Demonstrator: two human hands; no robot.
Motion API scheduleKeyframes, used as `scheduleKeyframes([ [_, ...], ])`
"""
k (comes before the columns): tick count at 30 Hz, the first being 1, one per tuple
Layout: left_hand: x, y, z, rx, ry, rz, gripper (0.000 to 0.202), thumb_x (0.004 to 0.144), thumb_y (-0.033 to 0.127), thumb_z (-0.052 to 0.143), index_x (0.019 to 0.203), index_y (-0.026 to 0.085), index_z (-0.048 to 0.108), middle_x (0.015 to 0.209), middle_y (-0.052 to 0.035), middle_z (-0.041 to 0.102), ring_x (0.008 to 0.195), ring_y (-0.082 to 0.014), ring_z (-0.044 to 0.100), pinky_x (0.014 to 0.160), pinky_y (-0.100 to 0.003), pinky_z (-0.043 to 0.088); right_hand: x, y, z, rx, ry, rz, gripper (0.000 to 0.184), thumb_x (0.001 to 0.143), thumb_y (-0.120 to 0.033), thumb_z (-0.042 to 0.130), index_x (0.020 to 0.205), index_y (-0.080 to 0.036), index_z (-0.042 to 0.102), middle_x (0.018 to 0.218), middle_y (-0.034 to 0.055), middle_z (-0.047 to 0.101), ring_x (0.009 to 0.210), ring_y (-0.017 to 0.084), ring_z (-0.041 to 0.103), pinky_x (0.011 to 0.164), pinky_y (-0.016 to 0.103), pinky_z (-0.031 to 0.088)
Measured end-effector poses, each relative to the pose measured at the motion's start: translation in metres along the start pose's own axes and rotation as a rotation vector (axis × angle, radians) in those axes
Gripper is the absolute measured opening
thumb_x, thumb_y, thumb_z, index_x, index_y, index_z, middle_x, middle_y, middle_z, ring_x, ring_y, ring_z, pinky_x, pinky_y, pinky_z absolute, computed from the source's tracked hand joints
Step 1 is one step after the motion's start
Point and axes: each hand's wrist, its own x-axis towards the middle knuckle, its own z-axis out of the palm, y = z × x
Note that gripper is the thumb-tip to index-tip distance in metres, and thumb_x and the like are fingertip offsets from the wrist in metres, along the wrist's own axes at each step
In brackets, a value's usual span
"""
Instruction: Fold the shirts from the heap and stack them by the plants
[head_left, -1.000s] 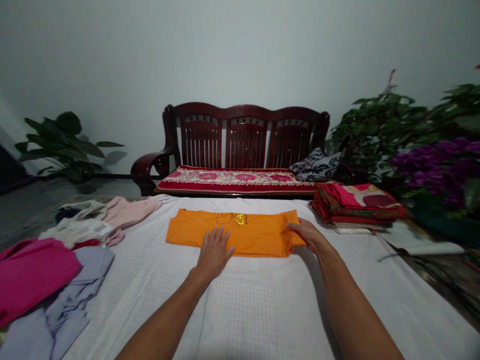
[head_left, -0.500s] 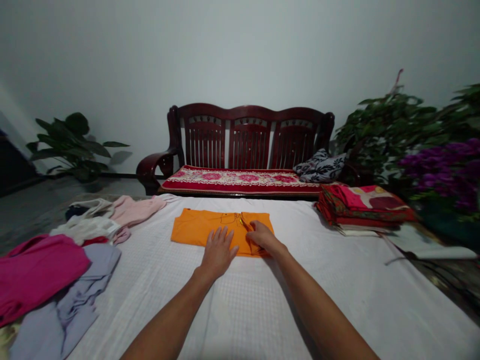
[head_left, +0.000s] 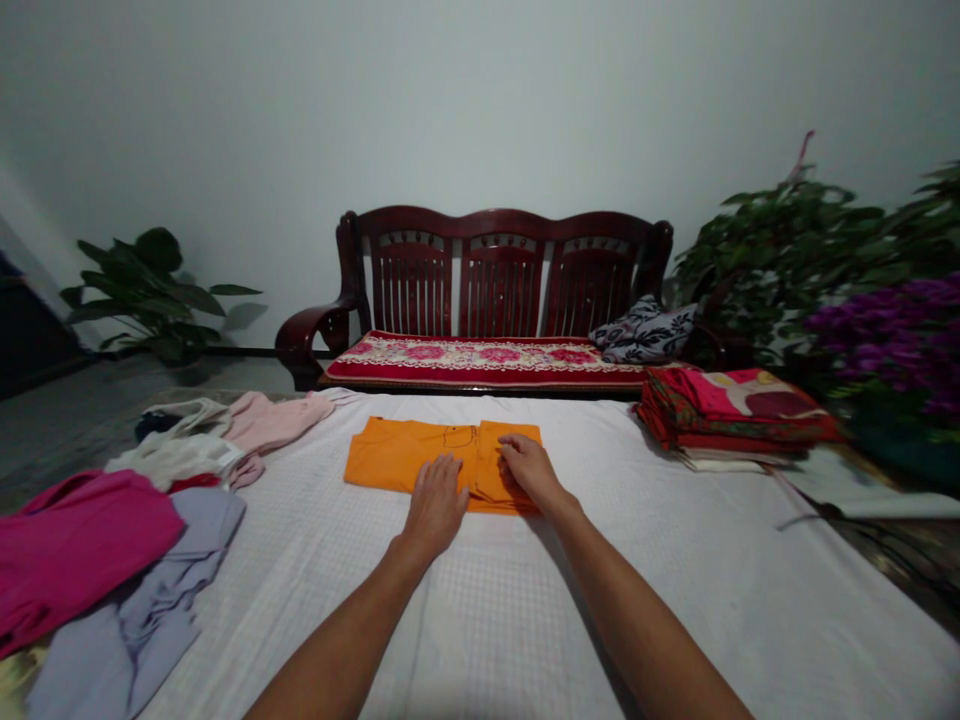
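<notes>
An orange folded garment (head_left: 397,455) with a dark line drawing lies crosswise on the white sheet. Its right end is turned over leftward as a flat flap, which covers part of the drawing. My left hand (head_left: 437,505) rests on the cloth just left of the flap's edge, palm down with fingers stretched forward. On top of the flap lies my right hand (head_left: 531,472), its fingers slightly bent and touching the fabric without gripping it.
Left of me lie loose clothes: a magenta piece (head_left: 90,545), a lavender piece (head_left: 150,610) and a pink piece (head_left: 274,425). A stack of folded red cloths (head_left: 739,415) sits at the right. Beyond the sheet (head_left: 660,580) stands a wooden bench (head_left: 502,270); plants flank it.
My right hand has laid the garment's right end down flat toward the left and let go of its edge. My left hand has stayed nearly in place on the cloth.
</notes>
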Motion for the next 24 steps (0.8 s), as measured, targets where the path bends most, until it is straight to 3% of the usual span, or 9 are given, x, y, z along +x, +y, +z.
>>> scheduleKeyframes([
  [3,-0.002,0.001,-0.005,-0.065,0.083,0.075,0.044,0.092,0.017,0.049,0.135,0.015,0.053,0.146,-0.0145,0.052,0.141,-0.0271,0.042,0.120,-0.049,0.029,-0.012,0.002,-0.011,-0.154,0.074,-0.150,0.031,0.090,-0.021,0.050,0.114,-0.019,0.070,0.116,0.0074,0.073,0.108,0.019,0.066,0.096,0.029,0.048],
  [5,-0.002,0.002,-0.009,-0.108,0.109,0.159,0.041,0.090,0.012,0.050,0.129,0.022,0.058,0.144,-0.0104,0.053,0.140,-0.0257,0.041,0.120,-0.049,0.030,-0.021,0.003,-0.017,-0.296,0.070,-0.231,0.033,0.091,-0.018,0.048,0.113,-0.019,0.072,0.121,0.0075,0.072,0.114,0.020,0.063,0.102,0.029,0.044],
  [12,-0.001,0.006,-0.013,-0.203,0.077,0.200,0.030,0.088,0.009,0.056,0.110,0.026,0.068,0.125,-0.0075,0.060,0.118,-0.0229,0.054,0.102,-0.042,0.047,-0.054,0.009,-0.032,-0.565,0.063,-0.331,0.040,0.081,-0.010,0.051,0.111,-0.021,0.074,0.109,0.0045,0.072,0.104,0.020,0.060,0.092,0.028,0.042],
  [18,0.001,0.007,-0.014,-0.225,0.043,0.183,0.020,0.088,0.009,0.053,0.097,0.023,0.064,0.110,-0.0051,0.062,0.105,-0.0208,0.056,0.094,-0.037,0.047,-0.068,0.021,-0.037,-0.625,0.021,-0.459,0.037,0.077,-0.015,0.059,0.109,-0.024,0.075,0.098,0.0039,0.068,0.095,0.021,0.055,0.086,0.031,0.040],
  [24,-0.001,0.012,-0.023,-0.153,0.069,0.164,0.018,0.083,0.008,0.052,0.091,0.022,0.060,0.097,-0.0035,0.062,0.095,-0.0217,0.055,0.086,-0.036,0.044,-0.066,0.033,-0.039,-0.596,0.005,-0.566,0.034,0.078,-0.008,0.052,0.095,-0.023,0.077,0.087,0.0043,0.065,0.090,0.020,0.055,0.083,0.030,0.041],
])
